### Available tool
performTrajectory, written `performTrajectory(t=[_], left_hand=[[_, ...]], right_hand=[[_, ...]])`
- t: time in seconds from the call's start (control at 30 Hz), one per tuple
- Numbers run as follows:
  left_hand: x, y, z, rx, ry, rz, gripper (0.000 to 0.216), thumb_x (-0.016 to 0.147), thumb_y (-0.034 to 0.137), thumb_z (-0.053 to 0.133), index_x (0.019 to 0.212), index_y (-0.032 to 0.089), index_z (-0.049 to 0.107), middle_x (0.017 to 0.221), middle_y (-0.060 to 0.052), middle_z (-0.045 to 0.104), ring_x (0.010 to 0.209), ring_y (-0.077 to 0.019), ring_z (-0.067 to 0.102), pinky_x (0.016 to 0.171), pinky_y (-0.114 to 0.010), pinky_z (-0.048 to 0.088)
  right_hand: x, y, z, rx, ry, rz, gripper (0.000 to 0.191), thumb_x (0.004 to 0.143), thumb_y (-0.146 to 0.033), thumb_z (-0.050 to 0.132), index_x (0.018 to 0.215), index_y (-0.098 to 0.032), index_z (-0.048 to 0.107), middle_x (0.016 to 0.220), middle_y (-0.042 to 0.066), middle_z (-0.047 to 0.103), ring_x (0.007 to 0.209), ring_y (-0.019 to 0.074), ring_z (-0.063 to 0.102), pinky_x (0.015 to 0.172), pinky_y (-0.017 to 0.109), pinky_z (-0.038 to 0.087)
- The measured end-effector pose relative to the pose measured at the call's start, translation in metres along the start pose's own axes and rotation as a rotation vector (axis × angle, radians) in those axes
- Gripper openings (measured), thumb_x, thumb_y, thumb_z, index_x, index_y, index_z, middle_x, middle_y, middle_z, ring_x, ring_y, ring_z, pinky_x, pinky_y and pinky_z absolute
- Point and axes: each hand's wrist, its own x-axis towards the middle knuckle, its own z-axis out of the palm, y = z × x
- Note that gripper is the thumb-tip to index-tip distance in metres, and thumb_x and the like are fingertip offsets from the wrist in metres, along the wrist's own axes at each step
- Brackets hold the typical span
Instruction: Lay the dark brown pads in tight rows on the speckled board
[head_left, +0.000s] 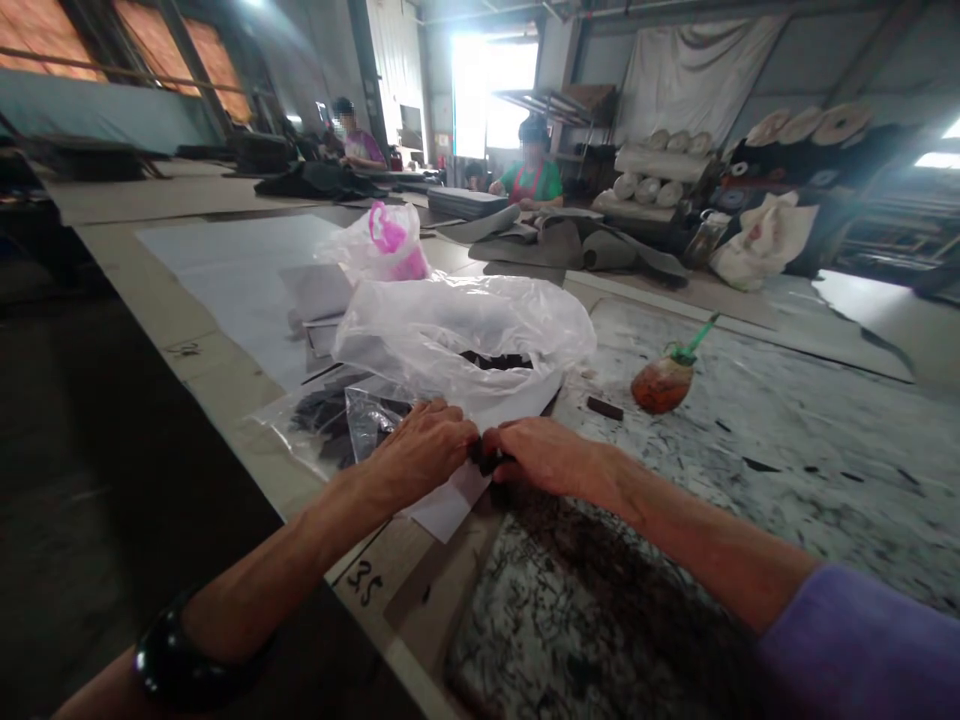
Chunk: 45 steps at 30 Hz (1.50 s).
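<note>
My left hand and my right hand meet fingertip to fingertip over a small dark piece, both pinched closed on it. Under them lies a white sheet of paper. Just behind the hands sits a large clear plastic bag with dark pieces showing in its open mouth. A smaller clear bag of dark pieces lies to the left of my left hand. A black bracelet is on my left wrist.
A round brown bottle with a green brush handle stands on the stained work board to the right. A small dark block lies beside it. A pink-and-clear bag sits farther back. Two people work at far tables; fabric rolls are stacked behind.
</note>
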Motion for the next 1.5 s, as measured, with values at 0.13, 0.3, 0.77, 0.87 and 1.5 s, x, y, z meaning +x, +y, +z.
performTrajectory(t=[0.13, 0.3, 0.77, 0.87, 1.5], left_hand=[[-0.001, -0.001, 0.001, -0.013, 0.001, -0.027, 0.017, 0.084, 0.014, 0.047, 0.078, 0.018, 0.063, 0.080, -0.006, 0.062, 0.083, -0.0203, 0.056, 0.080, -0.036, 0.043], [-0.004, -0.004, 0.006, -0.041, 0.024, -0.020, 0.015, 0.082, 0.013, 0.048, 0.078, 0.019, 0.061, 0.081, -0.004, 0.061, 0.084, -0.0207, 0.055, 0.080, -0.035, 0.041], [-0.005, -0.014, 0.016, -0.071, 0.054, 0.008, 0.020, 0.081, 0.009, 0.042, 0.068, 0.017, 0.056, 0.071, -0.004, 0.060, 0.071, -0.0179, 0.056, 0.067, -0.030, 0.042], [-0.008, -0.008, 0.011, -0.069, 0.058, -0.009, 0.021, 0.081, 0.008, 0.042, 0.070, 0.017, 0.057, 0.072, -0.004, 0.060, 0.072, -0.0183, 0.057, 0.068, -0.031, 0.043], [-0.074, 0.086, 0.015, -0.382, 0.394, 0.030, 0.020, 0.088, 0.017, 0.046, 0.105, 0.025, 0.051, 0.101, -0.002, 0.055, 0.096, -0.0158, 0.050, 0.085, -0.028, 0.041]], right_hand=[[0.000, 0.001, -0.001, 0.018, -0.011, -0.003, 0.009, 0.077, -0.015, 0.061, 0.086, -0.014, 0.064, 0.079, 0.006, 0.066, 0.074, 0.0193, 0.060, 0.060, 0.024, 0.038], [0.001, 0.002, -0.002, 0.067, 0.062, 0.071, 0.012, 0.084, -0.021, 0.055, 0.093, -0.015, 0.060, 0.080, 0.002, 0.065, 0.072, 0.0149, 0.059, 0.056, 0.021, 0.036], [0.028, -0.008, 0.010, 0.079, 0.033, 0.235, 0.019, 0.087, -0.032, 0.058, 0.092, -0.014, 0.060, 0.092, 0.004, 0.061, 0.083, 0.0174, 0.059, 0.074, 0.035, 0.049], [0.023, -0.005, 0.005, 0.150, 0.025, 0.192, 0.019, 0.085, -0.032, 0.060, 0.083, -0.012, 0.060, 0.077, 0.001, 0.060, 0.070, 0.0146, 0.058, 0.064, 0.030, 0.049], [-0.092, 0.036, -0.030, 0.899, 0.090, 0.287, 0.020, 0.069, -0.033, 0.063, 0.075, -0.015, 0.056, 0.058, -0.005, 0.051, 0.042, 0.0076, 0.046, 0.040, 0.017, 0.037]])
